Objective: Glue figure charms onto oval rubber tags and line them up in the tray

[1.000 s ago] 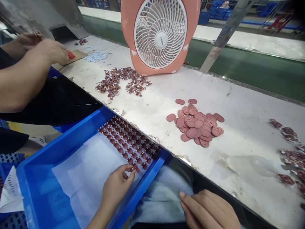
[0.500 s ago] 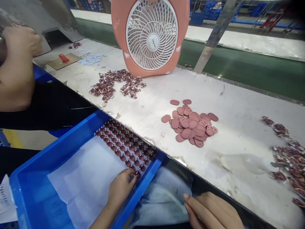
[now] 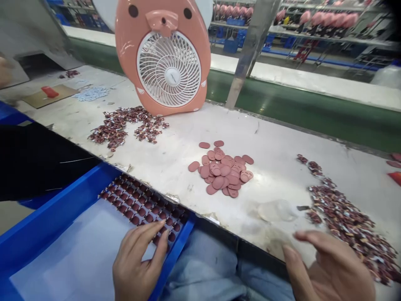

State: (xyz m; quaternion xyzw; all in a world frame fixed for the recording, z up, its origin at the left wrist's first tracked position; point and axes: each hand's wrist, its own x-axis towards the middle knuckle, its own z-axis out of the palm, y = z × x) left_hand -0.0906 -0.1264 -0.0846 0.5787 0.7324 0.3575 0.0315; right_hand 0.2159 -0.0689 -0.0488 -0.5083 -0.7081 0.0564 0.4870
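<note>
My left hand [image 3: 139,259] is over the right end of a blue tray [image 3: 180,246], its thumb and fingers apart with nothing seen between them. Below its fingertips, rows of small dark-red oval pieces [image 3: 138,207] lie on a white sheet [image 3: 78,242] in the tray. My right hand [image 3: 328,263] hovers at the table's near edge, thumb and fingers spread and holding nothing. Beyond it spreads a pile of small dark-red parts with pale bits [image 3: 347,225]. A heap of flat reddish-brown oval pieces [image 3: 224,171] lies mid-table.
A pink animal-shaped fan [image 3: 171,75] stands at the table's back. Left of the ovals is another dark-red heap [image 3: 122,125]; farther left are pale blue bits [image 3: 92,93] and a red object [image 3: 50,92] on cardboard. A clear object [image 3: 277,210] lies before the right pile. Another person's dark sleeve [image 3: 37,163] is at left.
My left hand has lifted from the end of a row, its fingers parting. My right hand has moved rightward towards the dark-red pile and opened. The view has turned right and up.
</note>
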